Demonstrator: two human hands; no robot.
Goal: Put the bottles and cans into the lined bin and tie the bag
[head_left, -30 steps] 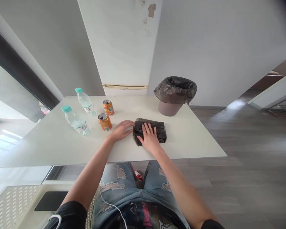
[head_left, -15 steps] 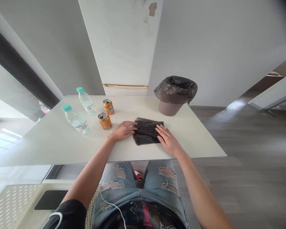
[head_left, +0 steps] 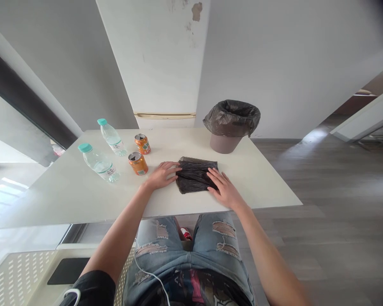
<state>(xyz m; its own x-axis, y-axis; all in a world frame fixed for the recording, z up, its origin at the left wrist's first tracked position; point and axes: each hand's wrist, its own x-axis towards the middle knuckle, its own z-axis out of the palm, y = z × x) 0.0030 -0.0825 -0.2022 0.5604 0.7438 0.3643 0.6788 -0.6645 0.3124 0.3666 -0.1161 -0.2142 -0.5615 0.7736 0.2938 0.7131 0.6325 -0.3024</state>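
A folded black plastic garbage bag [head_left: 195,178] lies flat on the white table [head_left: 166,199], its surface wrinkled. My left hand [head_left: 161,175] rests at the bag's left edge, fingers stretched out with their tips touching it. On the right side of the bag lies my right hand [head_left: 224,187], fingers extended and spread over the plastic. To the left of my left hand stand two orange drink cans, a nearer one [head_left: 138,164] and a farther one [head_left: 142,144], both with opened tops.
Two clear plastic bottles with teal caps, one nearer [head_left: 99,165] and one farther [head_left: 112,138], stand at the left. A trash bin [head_left: 225,143] lined with a black bag stands at the table's back right. Behind the table is a white fridge [head_left: 159,63].
The view has shifted slightly. My right thumb has moved down and away from the other fingers. Both hands stay on the bag, which lies in the same place.
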